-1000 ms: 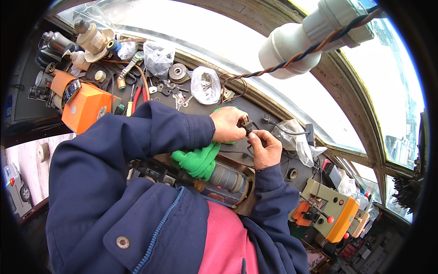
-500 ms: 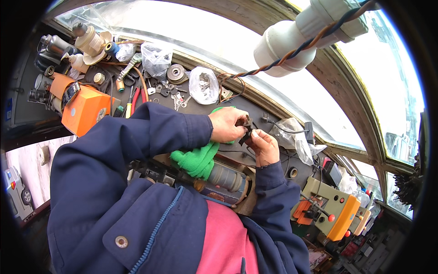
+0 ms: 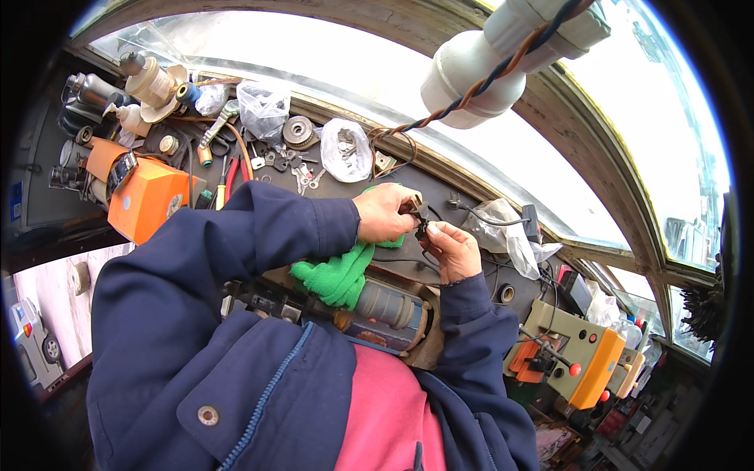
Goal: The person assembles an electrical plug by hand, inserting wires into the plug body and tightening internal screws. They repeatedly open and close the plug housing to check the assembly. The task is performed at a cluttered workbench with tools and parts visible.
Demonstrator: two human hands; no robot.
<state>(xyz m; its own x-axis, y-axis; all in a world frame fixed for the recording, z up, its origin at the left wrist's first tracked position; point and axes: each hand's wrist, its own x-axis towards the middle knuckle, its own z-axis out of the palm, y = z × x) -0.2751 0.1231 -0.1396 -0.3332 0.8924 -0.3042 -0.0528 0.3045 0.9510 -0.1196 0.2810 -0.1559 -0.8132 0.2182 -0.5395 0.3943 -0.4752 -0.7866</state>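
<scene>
My left hand [image 3: 382, 213] is closed, its fingers pinching a small brownish metal piece [image 3: 415, 206] above the bench. Close beside it, my right hand [image 3: 455, 250] pinches a small black piece [image 3: 423, 228] between thumb and fingertips. The two pieces meet or nearly meet; their exact kind is too small and covered to make out. Beneath my left wrist lies a green cloth [image 3: 334, 279], draped over a grey cylindrical machine [image 3: 386, 308]. Several loose keys [image 3: 305, 177] lie on the bench beyond my left forearm.
An orange box-shaped machine [image 3: 148, 200] stands at the left, near red-handled pliers [image 3: 232, 174]. Along the window are a toothed metal wheel [image 3: 299, 133] and a clear bag of small parts [image 3: 345, 151]. A key-cutting machine [image 3: 569, 345] stands right. A white lamp fitting [image 3: 471, 78] hangs overhead.
The view has shifted slightly. Between my fingers the brownish piece has tilted, and the black piece now sits lower, closer to my right fingertips. Both hands keep their grip.
</scene>
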